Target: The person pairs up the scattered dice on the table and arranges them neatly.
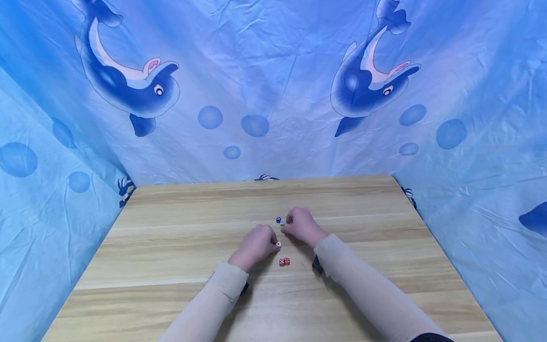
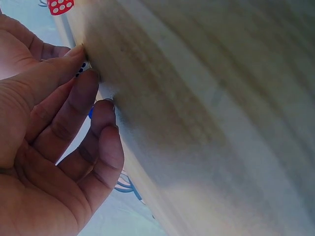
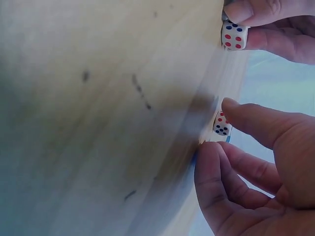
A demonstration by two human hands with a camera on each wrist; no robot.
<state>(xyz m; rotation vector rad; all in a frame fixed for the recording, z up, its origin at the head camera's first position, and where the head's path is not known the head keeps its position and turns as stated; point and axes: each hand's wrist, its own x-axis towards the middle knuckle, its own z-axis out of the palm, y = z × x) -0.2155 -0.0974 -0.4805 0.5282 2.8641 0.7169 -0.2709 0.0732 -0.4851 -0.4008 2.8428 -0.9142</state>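
Fingertips of each hand pinch a small white plastic die on the pale wooden table [image 1: 171, 247], left hand [image 1: 255, 245] nearest the two red dice [image 1: 284, 261], right hand [image 1: 302, 226] just beyond, so a loose pinch could flick either die away.

No words, brands or printed numbers can be read in any view. The only signs that can be made out are the pips on the dice. On the red die [image 2: 60, 6] seen at the top of the left wrist view, a face with six white pips is shown. On the white die [image 3: 233, 35] pinched in the left hand [image 3: 268, 24], four pips can be counted in the right wrist view: two blue above two red. On the second white die [image 3: 222, 125], held by the right hand [image 3: 256, 172], a face with dark blue pips is seen beside a face with red ones; their full count cannot be told.
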